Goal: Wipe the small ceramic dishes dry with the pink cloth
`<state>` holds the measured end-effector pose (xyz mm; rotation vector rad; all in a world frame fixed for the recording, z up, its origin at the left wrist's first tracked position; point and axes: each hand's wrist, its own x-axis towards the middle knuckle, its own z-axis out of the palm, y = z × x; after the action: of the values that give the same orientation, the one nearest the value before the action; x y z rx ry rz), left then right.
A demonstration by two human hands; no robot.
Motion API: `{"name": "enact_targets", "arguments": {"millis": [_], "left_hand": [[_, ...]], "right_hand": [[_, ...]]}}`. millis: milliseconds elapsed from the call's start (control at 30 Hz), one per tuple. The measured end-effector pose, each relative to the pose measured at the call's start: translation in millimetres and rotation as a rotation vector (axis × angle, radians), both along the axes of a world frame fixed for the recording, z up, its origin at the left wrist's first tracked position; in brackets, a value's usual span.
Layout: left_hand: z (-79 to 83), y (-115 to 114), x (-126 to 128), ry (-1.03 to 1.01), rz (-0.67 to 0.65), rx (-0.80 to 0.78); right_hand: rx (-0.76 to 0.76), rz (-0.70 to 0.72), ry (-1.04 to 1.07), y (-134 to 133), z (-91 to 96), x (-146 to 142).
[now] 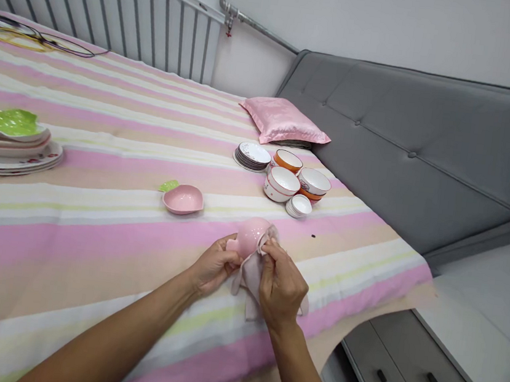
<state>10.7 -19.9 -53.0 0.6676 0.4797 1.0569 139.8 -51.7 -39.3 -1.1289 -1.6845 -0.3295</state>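
A glossy pink bowl (249,235) is tilted on its side above the striped bed cover, with its opening hidden from me. My left hand (216,265) grips it by the small tab at its left edge. In my right hand (285,281) a pale greyish-pink cloth (251,277) is pinched, pressed against the bowl's right rim and hanging down below. Just beyond, a similar pink leaf-shaped bowl (183,199) with a green leaf tab (169,186) rests upright on the bed.
Stacked plates (252,156), several bowls (282,184) and small white dishes (299,206) stand beyond my right hand. At far left, green and pink leaf-shaped dishes (7,122) sit on plates (30,162). A pink pillow (286,122) lies by the grey headboard (410,142); a drawer cabinet (418,372) is at right.
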Motion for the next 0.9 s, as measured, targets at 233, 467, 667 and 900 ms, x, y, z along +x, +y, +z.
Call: {"name": "enact_targets", "arguments": {"millis": [233, 467, 667, 900], "left_hand": [[5.5, 1.2, -1.8, -0.076, 0.05, -0.081], [7.5, 6.1, -3.7, -0.186, 0.103, -0.161], [7.6, 1.2, -2.0, -0.142, 0.041, -0.099], [7.3, -8.7, 0.9, 0.033, -0.056, 0.053]], "right_hand": [[-0.072, 0.105, -0.014, -3.0, 2.0, -6.8], [-0.102, 0.095, -0.029, -2.9, -1.1, -8.1], [-0.095, 0.051, -0.118, 1.7, -3.8, -7.0], [-0.049, 0.019, -0.03, 2.3, -1.6, -4.1]]}}
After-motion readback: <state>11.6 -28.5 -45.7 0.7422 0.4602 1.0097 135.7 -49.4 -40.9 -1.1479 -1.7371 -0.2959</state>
